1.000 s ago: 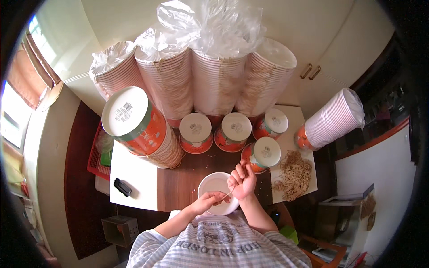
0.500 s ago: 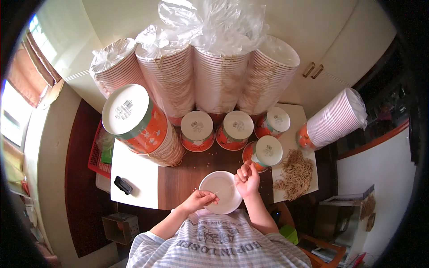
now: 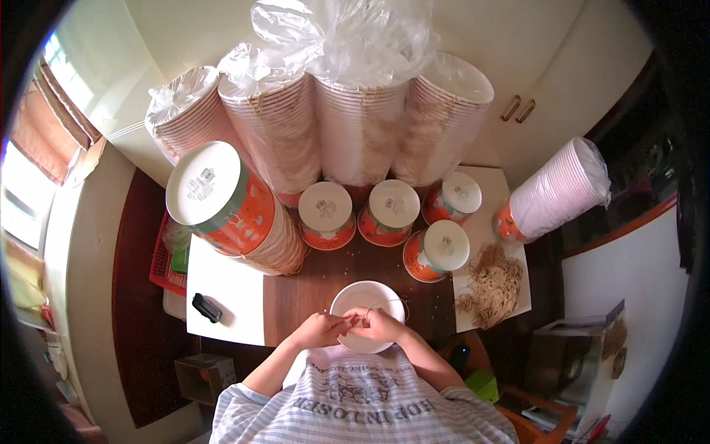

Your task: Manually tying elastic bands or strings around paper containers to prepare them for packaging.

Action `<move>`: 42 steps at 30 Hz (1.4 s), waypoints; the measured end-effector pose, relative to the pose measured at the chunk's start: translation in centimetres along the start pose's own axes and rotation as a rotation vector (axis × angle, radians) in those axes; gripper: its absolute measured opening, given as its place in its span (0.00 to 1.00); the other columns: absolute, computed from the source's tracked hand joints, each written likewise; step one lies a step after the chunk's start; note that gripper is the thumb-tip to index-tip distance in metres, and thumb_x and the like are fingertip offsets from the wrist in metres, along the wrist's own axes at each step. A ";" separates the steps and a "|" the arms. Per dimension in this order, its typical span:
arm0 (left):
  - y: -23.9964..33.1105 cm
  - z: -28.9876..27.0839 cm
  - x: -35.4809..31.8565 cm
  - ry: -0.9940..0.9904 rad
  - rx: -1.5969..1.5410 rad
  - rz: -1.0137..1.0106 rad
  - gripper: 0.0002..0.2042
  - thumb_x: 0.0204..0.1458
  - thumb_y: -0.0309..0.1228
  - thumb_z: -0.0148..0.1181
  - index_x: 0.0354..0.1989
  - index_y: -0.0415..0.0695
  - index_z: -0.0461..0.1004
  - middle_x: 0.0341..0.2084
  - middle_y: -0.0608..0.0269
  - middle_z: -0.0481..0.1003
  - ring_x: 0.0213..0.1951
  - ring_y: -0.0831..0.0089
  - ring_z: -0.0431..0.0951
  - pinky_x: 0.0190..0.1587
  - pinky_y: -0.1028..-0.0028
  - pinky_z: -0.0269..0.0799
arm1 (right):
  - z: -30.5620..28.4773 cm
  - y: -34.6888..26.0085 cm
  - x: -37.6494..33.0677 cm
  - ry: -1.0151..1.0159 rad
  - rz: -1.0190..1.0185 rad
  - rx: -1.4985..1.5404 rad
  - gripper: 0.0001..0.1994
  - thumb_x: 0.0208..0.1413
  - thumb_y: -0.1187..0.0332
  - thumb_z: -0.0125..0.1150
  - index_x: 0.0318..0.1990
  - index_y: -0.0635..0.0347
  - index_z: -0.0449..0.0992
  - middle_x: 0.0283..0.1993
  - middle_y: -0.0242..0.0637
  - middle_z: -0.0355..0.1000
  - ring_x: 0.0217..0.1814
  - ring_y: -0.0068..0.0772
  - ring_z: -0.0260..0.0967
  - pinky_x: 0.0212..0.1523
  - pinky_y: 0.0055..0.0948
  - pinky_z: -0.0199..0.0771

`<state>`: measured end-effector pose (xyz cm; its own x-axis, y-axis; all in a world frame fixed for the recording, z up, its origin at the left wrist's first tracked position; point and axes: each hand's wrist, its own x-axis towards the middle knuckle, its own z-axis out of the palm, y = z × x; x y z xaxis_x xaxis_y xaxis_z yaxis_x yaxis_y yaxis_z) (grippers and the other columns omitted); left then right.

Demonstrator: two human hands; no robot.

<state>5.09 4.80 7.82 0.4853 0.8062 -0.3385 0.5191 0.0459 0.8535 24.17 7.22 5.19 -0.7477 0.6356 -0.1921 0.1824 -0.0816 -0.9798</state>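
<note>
The left hand [image 3: 319, 330] sits at the near-left rim of a white bowl [image 3: 367, 300] on the brown table [image 3: 296, 296], fingers pinched narrow toward the right hand [image 3: 381, 325]. That hand lies over the bowl's near edge, fingers curled close; both seem to pinch something thin, too small to make out. The bowl's near part is hidden by the hands. Rubber bands [image 3: 492, 285] lie further right

Daylight is pouring in from the window [image 3: 29, 214] on my left, washing it out to glare. The middle is staying evenly lit and sharp. Straight edges are bending toward the rim, which is fading into black vignette.
</note>
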 end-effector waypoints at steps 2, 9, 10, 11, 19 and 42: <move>-1.1 0.5 -0.4 0.017 -0.010 0.059 0.13 0.53 0.35 0.49 0.26 0.38 0.73 0.15 0.61 0.72 0.20 0.74 0.72 0.25 0.76 0.67 | 0.6 -0.5 0.0 0.017 0.048 -0.027 0.13 0.48 0.73 0.57 0.42 0.62 0.68 0.32 0.32 0.71 0.35 0.20 0.68 0.35 0.19 0.67; -1.9 0.4 -1.3 -0.079 -0.214 0.025 0.12 0.53 0.31 0.46 0.22 0.36 0.70 0.14 0.64 0.68 0.19 0.77 0.65 0.25 0.76 0.64 | 2.2 1.1 -0.1 0.155 -0.050 -0.167 0.06 0.49 0.72 0.56 0.34 0.63 0.72 0.28 0.36 0.73 0.30 0.20 0.70 0.31 0.22 0.68; -2.2 0.4 -1.4 -0.078 -0.215 0.022 0.12 0.53 0.31 0.46 0.22 0.36 0.70 0.14 0.64 0.68 0.19 0.77 0.65 0.25 0.76 0.64 | 2.4 1.1 -0.1 0.186 -0.065 -0.201 0.06 0.49 0.72 0.56 0.34 0.63 0.72 0.28 0.36 0.73 0.30 0.20 0.70 0.31 0.21 0.68; -2.6 0.4 -1.5 -0.085 -0.203 0.048 0.10 0.52 0.30 0.47 0.25 0.37 0.70 0.17 0.61 0.71 0.21 0.72 0.70 0.27 0.74 0.66 | 2.6 1.1 -0.1 0.185 -0.064 -0.200 0.06 0.49 0.72 0.56 0.34 0.63 0.72 0.28 0.36 0.73 0.30 0.20 0.70 0.31 0.21 0.68; -2.9 0.6 -1.5 0.008 -0.128 0.020 0.08 0.49 0.29 0.47 0.27 0.40 0.72 0.20 0.56 0.73 0.24 0.65 0.75 0.29 0.70 0.69 | 3.2 1.7 0.6 0.287 -0.070 -0.172 0.05 0.48 0.75 0.55 0.33 0.62 0.72 0.28 0.38 0.73 0.31 0.23 0.72 0.31 0.20 0.70; -5.5 2.5 0.0 0.431 -0.162 -0.105 0.10 0.47 0.25 0.49 0.37 0.38 0.71 0.27 0.51 0.74 0.33 0.64 0.77 0.34 0.72 0.71 | 3.1 3.3 3.6 0.486 0.076 -0.497 0.05 0.42 0.67 0.56 0.27 0.57 0.72 0.17 0.38 0.69 0.21 0.36 0.69 0.22 0.32 0.67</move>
<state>3.99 3.12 2.15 0.0820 0.9620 -0.2603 0.4163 0.2043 0.8860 20.15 6.88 1.08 -0.3721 0.9229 -0.0992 0.5797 0.1476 -0.8013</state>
